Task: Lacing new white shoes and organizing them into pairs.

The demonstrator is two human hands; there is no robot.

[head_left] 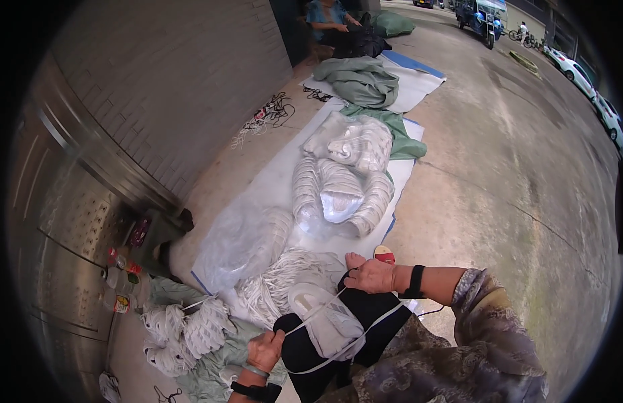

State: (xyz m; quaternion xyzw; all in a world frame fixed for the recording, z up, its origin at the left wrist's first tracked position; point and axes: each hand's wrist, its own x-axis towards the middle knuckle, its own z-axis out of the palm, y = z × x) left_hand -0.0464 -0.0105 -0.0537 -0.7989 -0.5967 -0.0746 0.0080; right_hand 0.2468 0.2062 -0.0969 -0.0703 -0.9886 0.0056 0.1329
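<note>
A pale shoe upper lies across my black-clad lap, its toe pointing away from me. A white shoelace runs from it to both hands. My left hand, at the near left of the upper, is closed with the lace pinched in its fingers. My right hand pinches another stretch of the lace beyond the upper's right side, and a loop hangs down around the near end. Just beyond my knees spreads a heap of loose white laces.
Stacks of white uppers in clear plastic bags lie on a white sheet ahead. More uppers rest on green cloth at left, near plastic jars by a metal door. Another person sits farther off; vehicles stand along the road.
</note>
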